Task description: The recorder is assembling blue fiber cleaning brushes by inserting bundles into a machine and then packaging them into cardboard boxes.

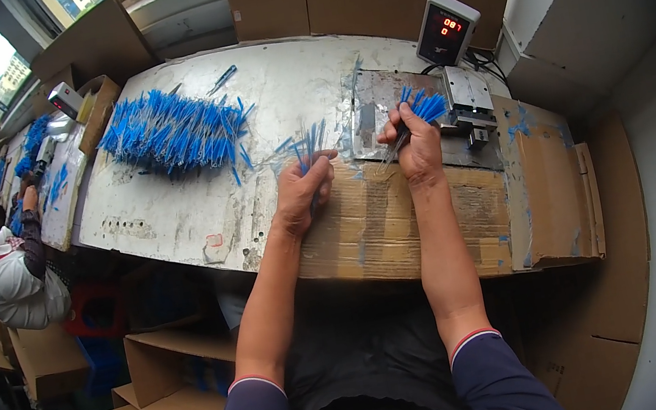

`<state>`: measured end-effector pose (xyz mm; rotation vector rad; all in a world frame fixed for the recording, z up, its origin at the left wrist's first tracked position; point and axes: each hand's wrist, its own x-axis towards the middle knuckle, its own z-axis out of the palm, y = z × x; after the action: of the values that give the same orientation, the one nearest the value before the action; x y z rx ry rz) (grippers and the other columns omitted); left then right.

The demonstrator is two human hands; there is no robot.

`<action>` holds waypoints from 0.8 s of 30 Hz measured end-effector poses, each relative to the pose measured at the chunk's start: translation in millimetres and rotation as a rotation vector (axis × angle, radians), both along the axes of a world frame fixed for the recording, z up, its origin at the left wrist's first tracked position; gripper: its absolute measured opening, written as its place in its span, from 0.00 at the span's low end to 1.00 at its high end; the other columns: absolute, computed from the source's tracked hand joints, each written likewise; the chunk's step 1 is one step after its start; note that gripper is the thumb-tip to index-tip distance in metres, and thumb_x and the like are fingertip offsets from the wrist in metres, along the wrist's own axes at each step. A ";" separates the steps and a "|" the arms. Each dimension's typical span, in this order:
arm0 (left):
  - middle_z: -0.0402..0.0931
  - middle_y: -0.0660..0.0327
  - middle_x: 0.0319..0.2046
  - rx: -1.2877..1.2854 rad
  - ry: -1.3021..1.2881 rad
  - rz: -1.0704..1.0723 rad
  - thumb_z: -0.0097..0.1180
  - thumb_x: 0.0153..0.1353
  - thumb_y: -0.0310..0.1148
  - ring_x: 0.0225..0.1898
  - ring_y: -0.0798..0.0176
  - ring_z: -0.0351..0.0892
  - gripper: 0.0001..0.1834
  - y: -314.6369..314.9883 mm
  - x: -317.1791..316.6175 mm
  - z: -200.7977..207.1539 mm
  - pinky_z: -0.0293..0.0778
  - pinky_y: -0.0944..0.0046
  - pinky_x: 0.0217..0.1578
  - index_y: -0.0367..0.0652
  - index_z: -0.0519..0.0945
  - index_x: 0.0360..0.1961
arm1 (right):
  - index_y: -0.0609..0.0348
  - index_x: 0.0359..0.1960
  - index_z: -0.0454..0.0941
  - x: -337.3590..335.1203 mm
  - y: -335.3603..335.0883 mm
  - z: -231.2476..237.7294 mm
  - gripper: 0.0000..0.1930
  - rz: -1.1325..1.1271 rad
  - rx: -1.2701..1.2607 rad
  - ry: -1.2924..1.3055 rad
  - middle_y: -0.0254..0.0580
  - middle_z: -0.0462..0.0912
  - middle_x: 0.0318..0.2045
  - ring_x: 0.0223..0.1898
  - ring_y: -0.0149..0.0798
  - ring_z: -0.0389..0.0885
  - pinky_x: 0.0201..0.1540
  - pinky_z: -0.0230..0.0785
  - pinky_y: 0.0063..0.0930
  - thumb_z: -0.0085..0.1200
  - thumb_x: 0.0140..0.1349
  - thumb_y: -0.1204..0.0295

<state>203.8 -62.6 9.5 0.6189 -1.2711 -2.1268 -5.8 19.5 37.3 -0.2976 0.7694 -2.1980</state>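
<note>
My right hand [417, 146] is closed round a bundle of thin sticks [427, 107]; their blue ends fan out at the top right and pale, thin ends stick out below. My left hand [301, 195] grips a smaller bunch of similar sticks [313, 137], which stand up between the fingers. The two hands are apart over the near side of the workbench. Left of them lies a large heap of blue-and-clear sticks [170, 131], with a few strays at its edge. Just right of my right hand is a small metal fixture [466, 93] on a steel plate.
A box with a red digital display [446, 32] stands behind the fixture. Flattened cardboard [385, 239] covers the bench's front. A blue-handled tool [222, 77] lies at the back. A co-worker [12, 268] sits at another bench on the left. Open cartons [162, 403] stand below.
</note>
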 end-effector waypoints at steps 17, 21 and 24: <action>0.79 0.67 0.30 -0.093 -0.063 0.008 0.59 0.73 0.36 0.22 0.77 0.69 0.14 0.9 -2.4 -4.4 0.62 0.76 0.21 0.38 0.84 0.53 | 0.63 0.37 0.83 62.3 -9.6 2.6 0.09 0.175 0.315 0.307 0.34 0.83 0.22 0.13 0.20 0.65 0.13 0.52 0.18 0.70 0.59 0.74; 0.80 0.67 0.31 -0.123 -0.098 -0.035 0.59 0.73 0.36 0.22 0.77 0.69 0.15 1.3 -0.2 -4.1 0.62 0.76 0.21 0.38 0.84 0.54 | 0.63 0.38 0.83 62.0 -7.8 5.9 0.09 0.201 0.298 0.310 0.34 0.82 0.22 0.12 0.20 0.65 0.13 0.51 0.19 0.70 0.59 0.75; 0.78 0.69 0.29 -0.102 -0.083 -0.020 0.61 0.72 0.37 0.22 0.79 0.67 0.18 2.2 -1.7 -3.4 0.59 0.76 0.21 0.36 0.82 0.55 | 0.63 0.39 0.82 61.9 -8.7 3.6 0.09 0.190 0.299 0.303 0.34 0.81 0.21 0.13 0.20 0.65 0.13 0.51 0.19 0.69 0.59 0.75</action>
<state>202.2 -60.5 6.1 0.6587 -1.4271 -2.0560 56.1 10.9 40.8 -0.5360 1.1704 -1.8502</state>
